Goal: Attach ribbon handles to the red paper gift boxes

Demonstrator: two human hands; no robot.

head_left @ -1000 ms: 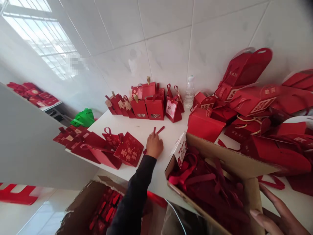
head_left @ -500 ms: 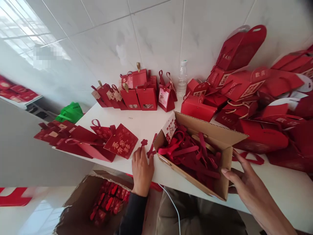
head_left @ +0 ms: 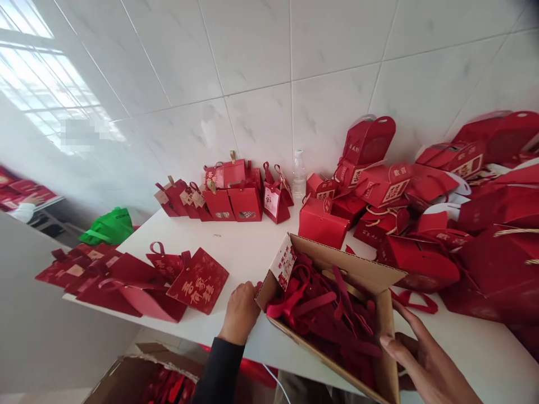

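Fingers of your right hand [head_left: 425, 353] are clamped on the end wall of the open cardboard box [head_left: 351, 264], which sits on the white table [head_left: 244, 241]; those of your left hand [head_left: 242, 311] curl by its left corner, whether closed on anything I cannot tell. Red straps [head_left: 314, 306] inside look soft and limp. Your box should be light, stiffest at its end walls: hold there. Red gift boxes [head_left: 245, 197] stand beyond.

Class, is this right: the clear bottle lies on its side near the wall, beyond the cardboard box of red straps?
Not on its side: the head view shows the clear bottle standing upright near the wall, beyond the cardboard box of red straps.
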